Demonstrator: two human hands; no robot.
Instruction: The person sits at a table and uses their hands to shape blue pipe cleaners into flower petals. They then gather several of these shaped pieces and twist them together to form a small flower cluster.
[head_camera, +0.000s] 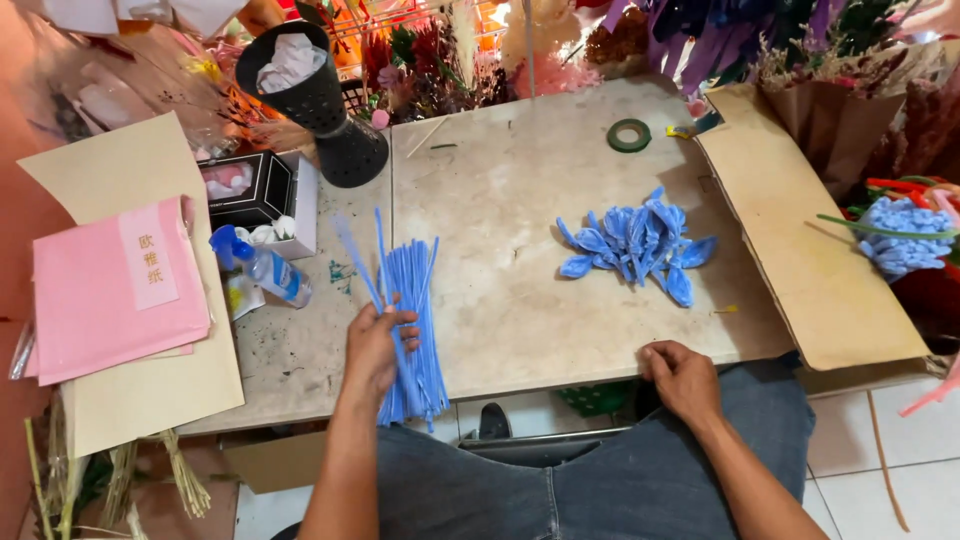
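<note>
Lower centre of the frame: my left hand (378, 345) closed around a bundle of thin, fuzzy light-blue wire stems (410, 330) on the worn tabletop (520, 200); light and bendy, I judged, best gripped mid-length. My right hand (683, 378) rested empty, fingers curled, on the table's edge.

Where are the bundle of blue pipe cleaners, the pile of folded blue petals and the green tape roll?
bundle of blue pipe cleaners (412, 300), head view, middle of stems
pile of folded blue petals (635, 243), head view, centre
green tape roll (629, 135), head view, ring's edge
</note>
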